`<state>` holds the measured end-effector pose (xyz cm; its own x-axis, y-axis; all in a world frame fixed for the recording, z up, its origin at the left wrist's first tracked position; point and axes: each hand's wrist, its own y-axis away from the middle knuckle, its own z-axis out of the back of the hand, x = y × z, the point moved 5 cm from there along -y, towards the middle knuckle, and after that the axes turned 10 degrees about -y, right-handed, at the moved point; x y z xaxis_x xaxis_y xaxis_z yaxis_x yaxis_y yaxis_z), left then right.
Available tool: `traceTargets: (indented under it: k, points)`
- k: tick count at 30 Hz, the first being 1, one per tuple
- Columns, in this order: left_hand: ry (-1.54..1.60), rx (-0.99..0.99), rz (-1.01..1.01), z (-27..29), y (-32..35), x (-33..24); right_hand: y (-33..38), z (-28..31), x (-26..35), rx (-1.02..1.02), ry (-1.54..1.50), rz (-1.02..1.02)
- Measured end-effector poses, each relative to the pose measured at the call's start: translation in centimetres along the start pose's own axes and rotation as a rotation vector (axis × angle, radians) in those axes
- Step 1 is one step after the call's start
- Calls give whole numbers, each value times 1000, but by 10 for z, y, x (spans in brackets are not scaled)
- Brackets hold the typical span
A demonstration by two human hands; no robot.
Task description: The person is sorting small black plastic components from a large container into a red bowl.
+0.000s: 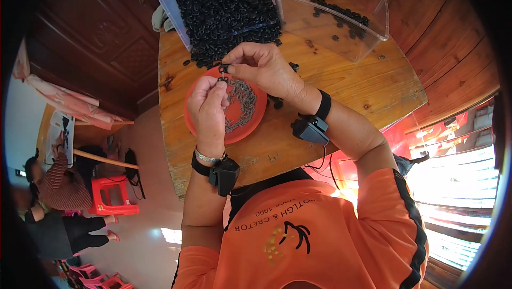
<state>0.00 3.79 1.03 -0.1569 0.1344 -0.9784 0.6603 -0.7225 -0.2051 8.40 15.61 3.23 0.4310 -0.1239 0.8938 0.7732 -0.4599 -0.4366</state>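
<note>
Pins point(244, 105) in bowl point(261, 105) (on table point(346, 89))

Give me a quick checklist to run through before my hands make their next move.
1. Right hand pinching a black piece: ok.
2. Left hand holding a second black piece: ok.
3. Metal pin between them fully seated: cannot tell, too small.
4. Spare pins close by: ok, in the red bowl below the hands.
5. Loose black pieces all contained: not ok, some lie on the table.

The black pieces point(226, 11) are probably matt plastic, the pins point(245, 102) metal, the table point(314, 89) glossy wood
</note>
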Motion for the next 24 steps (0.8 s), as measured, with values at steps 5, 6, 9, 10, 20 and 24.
traceTargets:
  k: [5,6,9,10,20,24]
  points:
    - [13,-4,-10,0,0,1,0,-1,-2,-37,-100,-21]
    - [14,-4,-9,-1,0,1,0,0,-3,-46,-136,-34]
    - [7,-3,11,-1,0,2,1,-2,-1,-4,-109,-33]
    - [10,-6,15,-1,0,2,1,-3,-1,-4,-109,-34]
    - [42,-41,34,2,0,2,4,-10,-6,41,-47,19]
    - [77,-65,60,1,1,2,5,-9,-11,24,-46,-11]
